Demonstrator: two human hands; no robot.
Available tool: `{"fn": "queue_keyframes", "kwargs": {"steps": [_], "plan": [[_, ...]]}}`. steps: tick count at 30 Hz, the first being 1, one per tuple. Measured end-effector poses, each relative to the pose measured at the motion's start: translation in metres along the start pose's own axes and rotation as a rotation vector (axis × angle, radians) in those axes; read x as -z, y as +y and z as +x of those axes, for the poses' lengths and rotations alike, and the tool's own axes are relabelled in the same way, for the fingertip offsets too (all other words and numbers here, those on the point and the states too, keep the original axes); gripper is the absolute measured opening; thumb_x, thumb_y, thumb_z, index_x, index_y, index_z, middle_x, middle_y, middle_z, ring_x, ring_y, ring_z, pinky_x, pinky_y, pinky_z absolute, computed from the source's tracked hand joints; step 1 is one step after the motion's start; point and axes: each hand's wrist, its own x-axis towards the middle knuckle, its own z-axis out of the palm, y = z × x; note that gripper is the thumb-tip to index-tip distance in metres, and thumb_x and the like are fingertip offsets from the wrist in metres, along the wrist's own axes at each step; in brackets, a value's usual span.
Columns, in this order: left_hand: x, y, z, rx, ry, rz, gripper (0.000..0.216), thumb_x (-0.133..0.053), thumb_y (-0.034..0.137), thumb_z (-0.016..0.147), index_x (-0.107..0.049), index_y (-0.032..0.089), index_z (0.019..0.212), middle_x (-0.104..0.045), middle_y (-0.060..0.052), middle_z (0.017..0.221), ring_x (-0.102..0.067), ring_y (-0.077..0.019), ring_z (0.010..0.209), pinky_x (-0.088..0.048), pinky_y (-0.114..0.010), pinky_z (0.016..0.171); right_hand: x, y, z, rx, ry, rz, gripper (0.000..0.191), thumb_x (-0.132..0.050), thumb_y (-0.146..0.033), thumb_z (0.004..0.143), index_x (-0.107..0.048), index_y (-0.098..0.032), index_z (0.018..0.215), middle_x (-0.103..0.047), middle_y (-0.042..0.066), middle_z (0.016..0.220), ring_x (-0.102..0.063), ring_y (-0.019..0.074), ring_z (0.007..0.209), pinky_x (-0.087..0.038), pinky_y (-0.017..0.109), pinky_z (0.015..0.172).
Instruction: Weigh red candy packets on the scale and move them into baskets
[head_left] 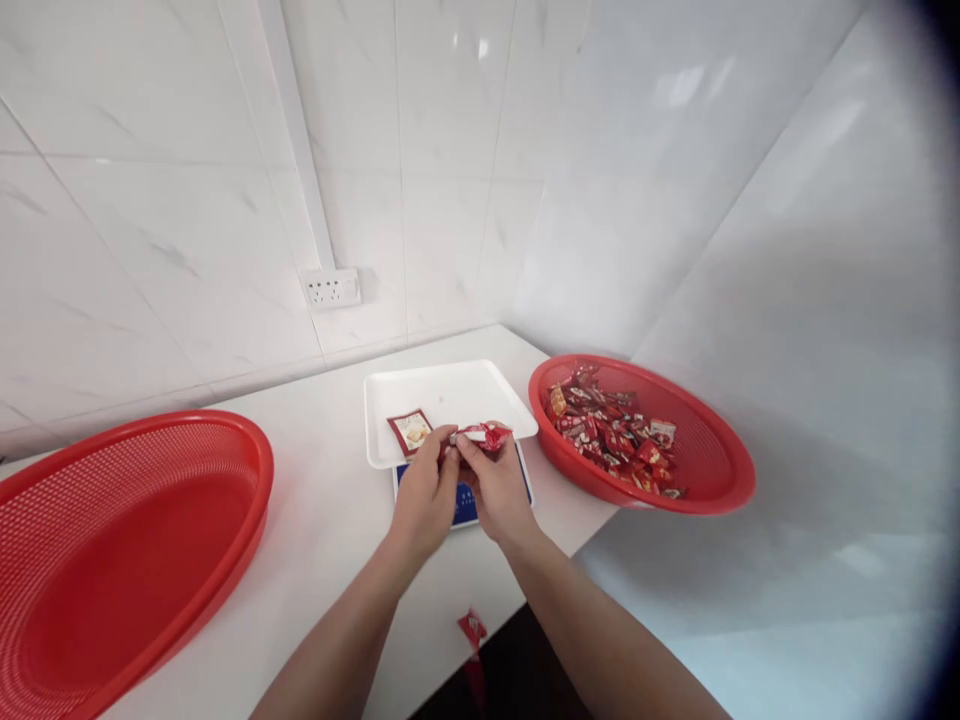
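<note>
My left hand and my right hand meet over the near edge of a white tray, both closed on a small red packet. The fingers pinch its left end, and its crinkled red end sticks out to the right. Whether the packet is torn open, I cannot tell. Inside the tray, just beyond my left hand, lies a flat sachet with a dark red border and a pale middle. Beneath the tray, a kitchen scale with a blue panel shows partly behind my hands.
At the right, a red plastic basket holds many small red packets. Another red basket stands at the left. A red wrapper lies at the front edge of the white table. A socket is on the tiled wall behind.
</note>
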Motion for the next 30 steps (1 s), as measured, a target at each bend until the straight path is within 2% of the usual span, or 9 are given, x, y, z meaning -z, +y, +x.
{"fn": "queue_keyframes", "kwargs": {"steps": [5, 8, 10, 15, 17, 20, 25, 28, 30], "plan": [[0.007, -0.012, 0.01, 0.067, -0.079, 0.0, 0.023, -0.039, 0.031, 0.088, -0.052, 0.024, 0.106, -0.062, -0.002, 0.093, -0.059, -0.0146, 0.075, -0.047, -0.027, 0.068, 0.024, 0.006, 0.004, -0.056, -0.056, -0.001, 0.036, -0.07, -0.033, 0.067, -0.048, -0.026, 0.094, -0.06, -0.003, 0.098, -0.059, 0.0153, 0.086, -0.053, 0.029, 0.063], [0.009, -0.007, 0.006, 0.064, -0.119, -0.014, 0.023, -0.04, 0.032, 0.088, -0.053, 0.024, 0.106, -0.061, -0.001, 0.09, -0.056, -0.0119, 0.064, -0.047, -0.024, 0.06, 0.052, 0.009, 0.0, -0.018, -0.028, -0.02, 0.033, -0.068, -0.036, 0.069, -0.052, -0.026, 0.095, -0.057, -0.001, 0.104, -0.056, 0.0153, 0.091, -0.052, 0.026, 0.062], [0.01, -0.002, 0.003, 0.064, -0.125, -0.024, 0.023, -0.041, 0.032, 0.087, -0.054, 0.024, 0.105, -0.06, 0.0, 0.081, -0.056, -0.0116, 0.062, -0.046, -0.023, 0.058, 0.077, 0.011, -0.008, -0.08, -0.089, -0.028, 0.031, -0.068, -0.039, 0.069, -0.053, -0.024, 0.091, -0.059, 0.0, 0.096, -0.057, 0.0147, 0.085, -0.05, 0.024, 0.06], [0.013, 0.008, 0.0, 0.082, -0.092, -0.096, 0.022, -0.044, 0.033, 0.086, -0.054, 0.025, 0.104, -0.054, 0.003, 0.069, -0.055, -0.0109, 0.061, -0.047, -0.021, 0.057, 0.139, 0.01, -0.048, -0.483, -0.632, -0.213, 0.037, -0.074, -0.036, 0.062, -0.052, -0.02, 0.087, -0.06, 0.0, 0.077, -0.055, 0.0127, 0.069, -0.043, 0.024, 0.059], [0.012, 0.009, 0.0, 0.129, -0.12, -0.172, 0.021, -0.043, 0.033, 0.086, -0.053, 0.023, 0.101, -0.053, 0.003, 0.071, -0.055, -0.0104, 0.059, -0.048, -0.022, 0.055, 0.152, 0.008, -0.064, -0.584, -0.74, -0.359, 0.034, -0.074, -0.032, 0.062, -0.054, -0.018, 0.086, -0.06, -0.001, 0.075, -0.053, 0.0111, 0.066, -0.04, 0.024, 0.06], [0.003, 0.01, -0.004, 0.187, -0.25, -0.232, 0.017, -0.041, 0.032, 0.085, -0.053, 0.021, 0.09, -0.053, 0.001, 0.076, -0.055, -0.0114, 0.063, -0.05, -0.022, 0.054, 0.151, 0.004, -0.078, -0.52, -0.619, -0.407, 0.031, -0.069, -0.039, 0.068, -0.053, -0.018, 0.084, -0.059, -0.001, 0.072, -0.05, 0.01, 0.06, -0.037, 0.024, 0.058], [-0.023, 0.012, -0.023, 0.037, -0.533, -0.03, 0.022, -0.041, 0.038, 0.085, -0.055, 0.02, 0.089, -0.053, -0.001, 0.077, -0.054, -0.0136, 0.063, -0.046, -0.024, 0.053, 0.118, -0.006, -0.072, -0.147, -0.149, -0.374, 0.031, -0.059, -0.045, 0.076, -0.047, -0.021, 0.092, -0.053, -0.004, 0.069, -0.045, 0.0081, 0.051, -0.037, 0.024, 0.051], [-0.035, 0.013, -0.034, -0.103, -0.579, 0.106, 0.023, -0.053, 0.042, 0.079, -0.056, 0.02, 0.085, -0.056, -0.002, 0.08, -0.054, -0.0176, 0.072, -0.043, -0.027, 0.061, 0.101, -0.016, -0.072, -0.04, -0.091, -0.454, 0.037, -0.061, -0.04, 0.076, -0.045, -0.023, 0.105, -0.054, -0.002, 0.077, -0.048, 0.0098, 0.057, -0.042, 0.025, 0.052], [-0.038, 0.014, -0.036, -0.117, -0.56, 0.124, 0.023, -0.051, 0.042, 0.081, -0.056, 0.019, 0.078, -0.056, -0.002, 0.075, -0.053, -0.0175, 0.071, -0.04, -0.026, 0.061, 0.099, -0.02, -0.078, -0.033, -0.102, -0.47, 0.048, -0.061, -0.037, 0.076, -0.038, -0.026, 0.117, -0.055, -0.001, 0.081, -0.05, 0.011, 0.059, -0.045, 0.026, 0.052]]}}
